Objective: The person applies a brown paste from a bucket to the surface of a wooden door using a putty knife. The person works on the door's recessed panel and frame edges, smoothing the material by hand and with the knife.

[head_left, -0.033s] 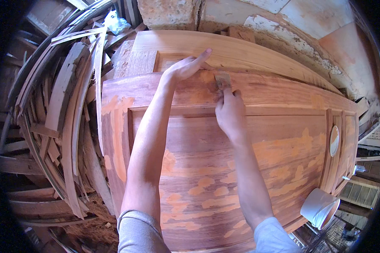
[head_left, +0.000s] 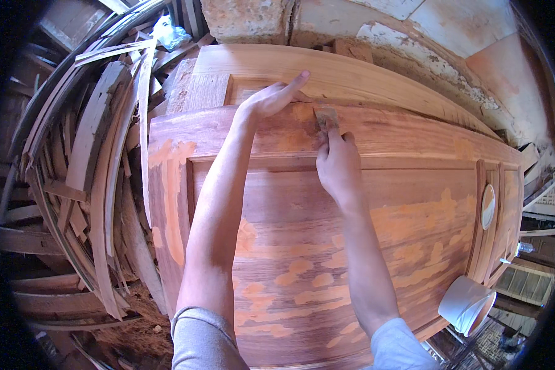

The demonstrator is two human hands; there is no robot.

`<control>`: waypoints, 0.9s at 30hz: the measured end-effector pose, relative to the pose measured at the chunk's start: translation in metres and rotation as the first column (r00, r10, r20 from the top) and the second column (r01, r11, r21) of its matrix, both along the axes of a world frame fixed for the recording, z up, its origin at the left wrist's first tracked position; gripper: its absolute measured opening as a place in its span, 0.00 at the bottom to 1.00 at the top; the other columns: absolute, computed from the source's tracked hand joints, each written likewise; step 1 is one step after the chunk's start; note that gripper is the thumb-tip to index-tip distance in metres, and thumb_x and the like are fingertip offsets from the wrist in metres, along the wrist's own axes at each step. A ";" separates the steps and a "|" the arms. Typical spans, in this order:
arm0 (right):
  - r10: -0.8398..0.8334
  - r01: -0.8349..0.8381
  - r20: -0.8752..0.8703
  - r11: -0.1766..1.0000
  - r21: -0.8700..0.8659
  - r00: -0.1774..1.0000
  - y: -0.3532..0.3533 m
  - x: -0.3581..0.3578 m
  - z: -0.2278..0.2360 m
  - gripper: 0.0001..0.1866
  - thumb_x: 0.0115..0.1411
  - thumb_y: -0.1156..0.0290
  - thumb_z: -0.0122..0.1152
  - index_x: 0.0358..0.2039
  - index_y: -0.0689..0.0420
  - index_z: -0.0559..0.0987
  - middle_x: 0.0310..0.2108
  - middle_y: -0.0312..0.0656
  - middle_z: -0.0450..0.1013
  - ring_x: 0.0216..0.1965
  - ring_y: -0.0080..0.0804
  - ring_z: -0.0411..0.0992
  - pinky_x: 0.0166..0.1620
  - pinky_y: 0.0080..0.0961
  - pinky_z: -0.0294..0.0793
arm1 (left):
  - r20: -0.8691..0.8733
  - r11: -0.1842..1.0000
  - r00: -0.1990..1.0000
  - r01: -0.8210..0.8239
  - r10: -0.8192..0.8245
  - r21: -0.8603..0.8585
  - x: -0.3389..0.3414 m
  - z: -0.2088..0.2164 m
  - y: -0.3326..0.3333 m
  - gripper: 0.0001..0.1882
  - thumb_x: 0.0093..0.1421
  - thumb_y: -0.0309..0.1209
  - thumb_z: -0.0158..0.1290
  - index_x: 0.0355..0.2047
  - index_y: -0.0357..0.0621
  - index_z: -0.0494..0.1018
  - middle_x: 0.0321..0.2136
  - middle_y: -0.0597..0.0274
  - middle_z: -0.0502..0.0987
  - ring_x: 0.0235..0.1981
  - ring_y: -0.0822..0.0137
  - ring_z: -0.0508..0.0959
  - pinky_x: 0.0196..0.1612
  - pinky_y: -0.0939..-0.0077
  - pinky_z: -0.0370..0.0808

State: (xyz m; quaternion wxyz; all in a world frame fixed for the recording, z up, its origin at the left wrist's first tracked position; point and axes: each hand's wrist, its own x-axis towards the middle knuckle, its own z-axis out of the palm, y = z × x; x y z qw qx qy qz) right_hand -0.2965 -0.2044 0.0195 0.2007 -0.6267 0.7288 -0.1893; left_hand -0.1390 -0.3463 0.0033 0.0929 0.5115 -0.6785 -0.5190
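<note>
Both arms reaching forward! Left forearm [head_left: 213, 209] long, leaning slightly right; left wrist [head_left: 246, 115] bent sharply rightward, left hand [head_left: 274, 100] open, one digit pointing up and away. Right forearm [head_left: 371, 265] slanting up and leftward, right hand [head_left: 339, 165] back uppermost, one finger [head_left: 333, 123] stretched ahead, others curled in. Hands near each other, not touching, left one farther forward.

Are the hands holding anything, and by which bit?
The right hand grips a small flat scraper by its near end. Whether the left hand holds anything cannot be told.
</note>
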 end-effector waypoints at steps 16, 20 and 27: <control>0.052 -0.048 0.049 0.996 -0.072 0.997 -0.006 -0.004 0.000 0.24 0.63 0.74 0.48 0.60 0.62 0.68 0.40 0.65 0.69 0.38 0.63 0.73 0.43 0.50 0.73 | 0.012 0.997 0.999 -0.039 0.040 -0.066 -0.005 -0.003 0.002 0.49 0.55 0.78 0.24 0.52 0.60 0.79 0.59 0.44 0.70 0.62 0.50 0.66 0.68 0.63 0.55; 0.029 -0.029 0.006 0.999 -0.023 1.000 -0.009 -0.002 -0.007 0.24 0.63 0.74 0.48 0.60 0.61 0.68 0.39 0.64 0.69 0.38 0.62 0.73 0.43 0.50 0.73 | 0.050 0.998 0.997 0.055 -0.053 -0.030 -0.005 0.001 -0.002 0.50 0.55 0.79 0.24 0.53 0.60 0.78 0.58 0.44 0.71 0.60 0.50 0.67 0.67 0.62 0.57; 0.007 -0.009 0.057 0.999 0.033 0.998 0.005 -0.006 0.003 0.20 0.63 0.73 0.48 0.55 0.63 0.70 0.43 0.67 0.68 0.40 0.66 0.73 0.44 0.54 0.75 | 0.074 0.997 0.997 0.015 -0.010 -0.070 -0.001 -0.002 -0.001 0.52 0.57 0.77 0.25 0.59 0.46 0.71 0.61 0.44 0.67 0.64 0.49 0.63 0.68 0.64 0.55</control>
